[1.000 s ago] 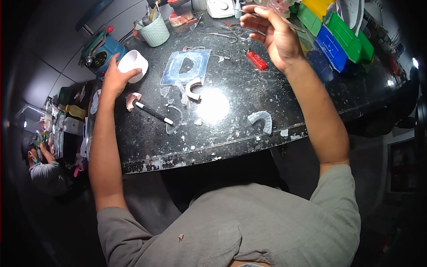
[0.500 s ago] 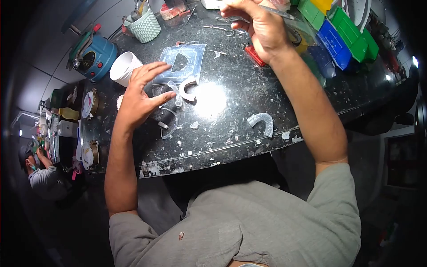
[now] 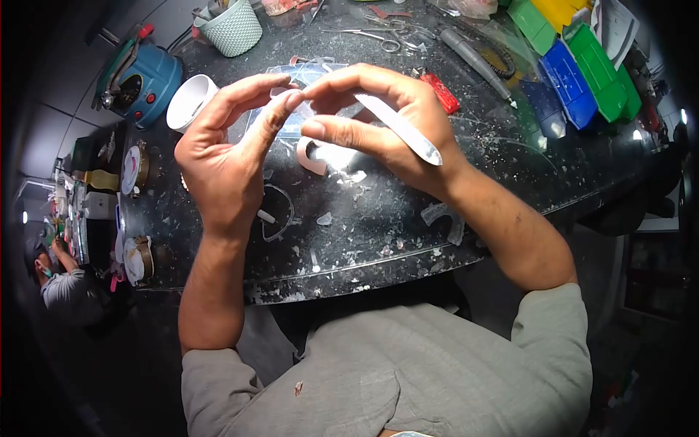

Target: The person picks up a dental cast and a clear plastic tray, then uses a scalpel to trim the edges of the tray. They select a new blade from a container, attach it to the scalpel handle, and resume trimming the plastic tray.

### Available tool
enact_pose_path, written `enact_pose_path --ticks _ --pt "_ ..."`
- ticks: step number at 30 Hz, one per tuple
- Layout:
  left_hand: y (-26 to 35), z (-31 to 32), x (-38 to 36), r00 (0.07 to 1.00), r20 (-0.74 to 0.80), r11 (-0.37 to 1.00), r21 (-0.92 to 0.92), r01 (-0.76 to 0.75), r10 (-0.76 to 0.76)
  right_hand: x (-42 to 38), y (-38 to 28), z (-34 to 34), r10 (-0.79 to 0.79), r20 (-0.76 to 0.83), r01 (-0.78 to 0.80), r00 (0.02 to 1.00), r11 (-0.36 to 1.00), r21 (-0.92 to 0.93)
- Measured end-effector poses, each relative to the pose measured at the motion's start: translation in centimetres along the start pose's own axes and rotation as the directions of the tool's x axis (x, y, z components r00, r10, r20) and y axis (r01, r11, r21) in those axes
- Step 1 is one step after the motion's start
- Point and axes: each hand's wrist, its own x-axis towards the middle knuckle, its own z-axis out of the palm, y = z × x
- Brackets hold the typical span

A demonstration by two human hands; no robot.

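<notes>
My left hand (image 3: 226, 160) is raised over the bench, thumb and fingers pinched on a small clear plastic piece (image 3: 278, 92); most of it is hidden by fingers. My right hand (image 3: 419, 109) meets it, fingertips almost touching the left thumb. Across the right palm lies a long white handle (image 3: 400, 130) of a tool; its working end is hidden behind the fingers. Below the hands sits a pale U-shaped dental model (image 3: 312, 162). A clear plastic sheet (image 3: 309, 73) lies partly covered behind them. Another arch-shaped piece (image 3: 455, 229) rests near the front edge.
A grey handpiece (image 3: 473, 62), scissors (image 3: 364, 33) and a red block-like item (image 3: 440, 92) lie farther back. Green (image 3: 601, 76) and blue bins (image 3: 561, 80) stand right. A white cup (image 3: 191, 102), blue machine (image 3: 153, 84) and woven basket (image 3: 231, 29) stand left. Another person (image 3: 69, 288) is far left.
My right hand came down from the back, and a white-handled tool now shows in it. The grey handpiece now lies on the bench. My left hand closed on a clear piece.
</notes>
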Motion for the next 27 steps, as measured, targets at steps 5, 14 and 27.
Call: enact_pose_path --ticks 5,14,27 --pt "-0.4 0.0 -0.6 0.999 -0.040 1.000 -0.027 -0.013 0.012 -0.1 -0.9 0.3 0.292 0.129 -0.320 0.948 0.873 0.370" --pt "-0.3 0.0 -0.8 0.998 -0.060 0.998 -0.057 -0.026 0.022 -0.5 0.2 0.0 -0.130 0.137 0.149 0.982 0.978 -0.146" --pt "-0.6 -1.8 -0.6 0.995 0.089 0.949 -0.306 0.074 -0.049 -0.5 0.5 -0.7 -0.120 -0.013 0.121 0.993 0.992 0.024"
